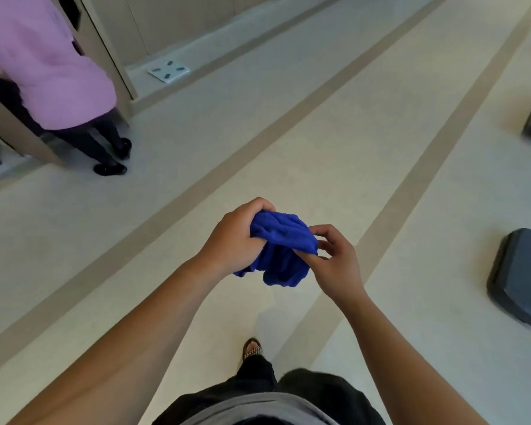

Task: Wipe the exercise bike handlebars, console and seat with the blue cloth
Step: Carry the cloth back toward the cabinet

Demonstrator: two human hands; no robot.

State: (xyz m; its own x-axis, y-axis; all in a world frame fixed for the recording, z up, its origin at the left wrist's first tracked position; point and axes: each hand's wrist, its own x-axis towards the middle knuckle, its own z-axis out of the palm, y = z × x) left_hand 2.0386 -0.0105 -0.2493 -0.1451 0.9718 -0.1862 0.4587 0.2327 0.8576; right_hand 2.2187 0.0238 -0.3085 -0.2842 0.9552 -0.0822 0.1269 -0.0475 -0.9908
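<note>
One blue cloth [281, 250] hangs bunched between two bare hands above the floor [288, 133]. The left hand [236, 234] fists its top; the right hand [334, 262] pinches an edge with fingertips. It looks soft, light and floppy, best gathered into a pad. Farther off, one person in a pink coat [43, 62] stands. No bike is visible.

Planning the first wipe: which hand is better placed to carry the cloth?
Left, probably. The left hand has the cloth bunched in a full fist, while the right hand only pinches its edge with fingertips.
</note>
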